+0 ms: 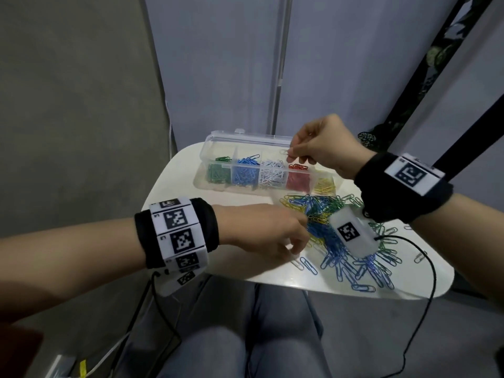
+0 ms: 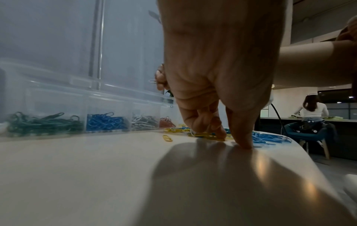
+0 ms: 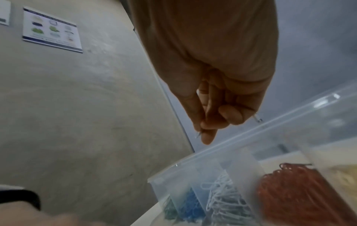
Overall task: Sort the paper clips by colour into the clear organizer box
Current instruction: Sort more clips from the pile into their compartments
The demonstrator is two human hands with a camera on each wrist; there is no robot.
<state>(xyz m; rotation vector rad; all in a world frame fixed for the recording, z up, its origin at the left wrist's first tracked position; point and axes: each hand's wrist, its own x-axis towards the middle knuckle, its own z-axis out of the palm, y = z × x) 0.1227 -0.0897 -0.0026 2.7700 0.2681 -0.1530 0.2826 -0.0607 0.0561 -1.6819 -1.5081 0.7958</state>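
Note:
The clear organizer box (image 1: 215, 143) stands open at the back of the small white table (image 1: 218, 203). Its compartments hold green, blue, white, red and yellow clips. My right hand (image 1: 291, 155) hovers over the white and red compartments and pinches a white paper clip (image 1: 284, 151); an end of the clip (image 3: 257, 119) pokes out past the fingers in the right wrist view. My left hand (image 1: 296, 244) is down at the left edge of the mixed clip pile (image 1: 335, 241). Its curled fingertips (image 2: 218, 133) press on yellow clips (image 2: 206, 135), and the thumb (image 2: 245, 143) touches the table beside them.
A loose yellow clip (image 2: 167, 138) lies alone on the table left of my left hand. A black cable (image 1: 433, 268) runs off the right wrist band over the table's right edge. My knees are under the table. A person (image 2: 313, 110) sits far off.

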